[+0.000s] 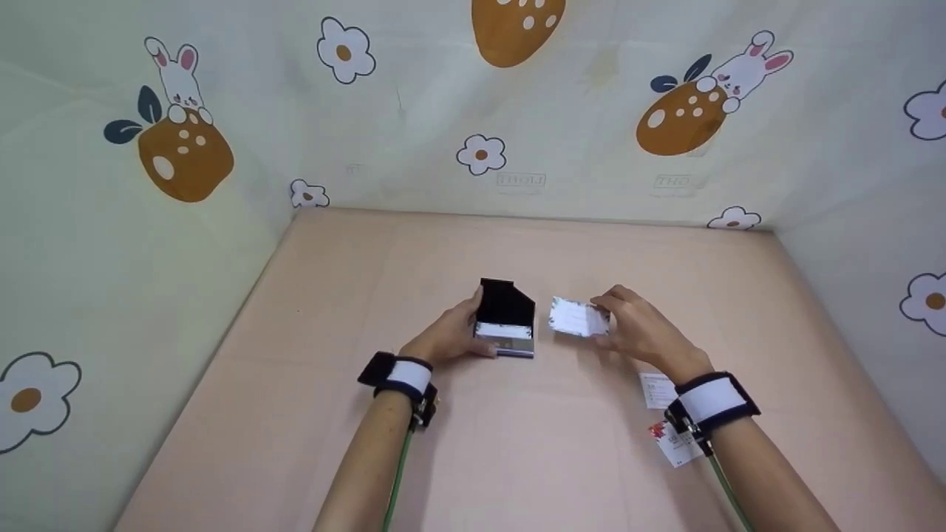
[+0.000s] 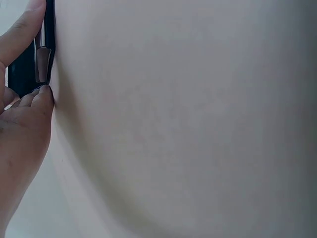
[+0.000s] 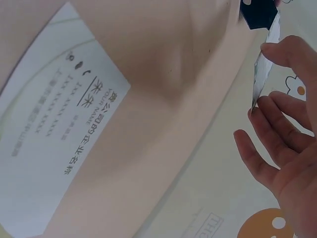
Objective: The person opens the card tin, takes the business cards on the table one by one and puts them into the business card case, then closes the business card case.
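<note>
A small black card case (image 1: 507,304) with its flap raised is gripped by my left hand (image 1: 452,332), thumb across its front. White cards (image 1: 504,330) with a leafy edge show inside it. To the right of the case, my right hand (image 1: 639,329) pinches a white business card (image 1: 576,318) with a leafy printed border between thumb and fingers. In the right wrist view that card (image 3: 263,67) is seen nearly edge-on, thumb on one side and fingertips on the other. The left wrist view catches only the side of the case (image 2: 45,59) between thumb and fingers.
Under and beside my right wrist lie a white business card (image 1: 656,390) and another with a red floral corner (image 1: 676,445). The table has a pink cover (image 1: 414,258). Fabric walls (image 1: 399,133) printed with rabbits and flowers enclose its back and sides.
</note>
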`<state>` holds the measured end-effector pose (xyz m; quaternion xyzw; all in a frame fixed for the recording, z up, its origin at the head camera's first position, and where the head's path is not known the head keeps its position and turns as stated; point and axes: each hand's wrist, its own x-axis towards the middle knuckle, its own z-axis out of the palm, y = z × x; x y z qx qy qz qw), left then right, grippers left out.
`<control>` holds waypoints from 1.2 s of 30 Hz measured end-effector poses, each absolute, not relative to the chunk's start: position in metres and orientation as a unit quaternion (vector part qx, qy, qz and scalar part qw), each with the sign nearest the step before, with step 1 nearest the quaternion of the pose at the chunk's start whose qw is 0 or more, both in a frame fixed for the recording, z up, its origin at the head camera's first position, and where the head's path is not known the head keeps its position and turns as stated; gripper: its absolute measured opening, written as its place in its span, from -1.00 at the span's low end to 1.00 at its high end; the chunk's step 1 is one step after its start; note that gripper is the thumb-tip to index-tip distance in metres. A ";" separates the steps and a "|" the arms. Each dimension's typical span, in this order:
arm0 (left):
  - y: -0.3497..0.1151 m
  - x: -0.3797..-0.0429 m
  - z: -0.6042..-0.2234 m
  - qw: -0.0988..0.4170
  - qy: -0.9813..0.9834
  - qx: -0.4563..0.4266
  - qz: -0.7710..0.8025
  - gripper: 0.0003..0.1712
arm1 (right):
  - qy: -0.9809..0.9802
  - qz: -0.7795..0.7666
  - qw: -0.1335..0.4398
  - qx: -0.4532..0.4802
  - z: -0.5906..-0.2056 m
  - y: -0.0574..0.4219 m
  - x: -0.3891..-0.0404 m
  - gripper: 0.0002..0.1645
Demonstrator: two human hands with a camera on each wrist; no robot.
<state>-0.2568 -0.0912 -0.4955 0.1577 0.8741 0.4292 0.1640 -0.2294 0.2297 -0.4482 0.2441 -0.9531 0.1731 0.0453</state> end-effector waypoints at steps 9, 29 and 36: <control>-0.091 -0.258 -0.497 0.163 0.876 0.157 0.426 0.37 | -0.951 0.168 0.056 0.254 -0.449 0.220 -0.232 -0.27; -0.091 -0.258 -0.499 0.174 0.870 0.147 0.437 0.37 | -0.948 0.160 0.054 0.270 -0.450 0.195 -0.241 -0.29; -0.093 -0.260 -0.499 0.165 0.871 0.173 0.430 0.38 | -0.946 0.157 0.066 0.277 -0.454 0.181 -0.243 -0.30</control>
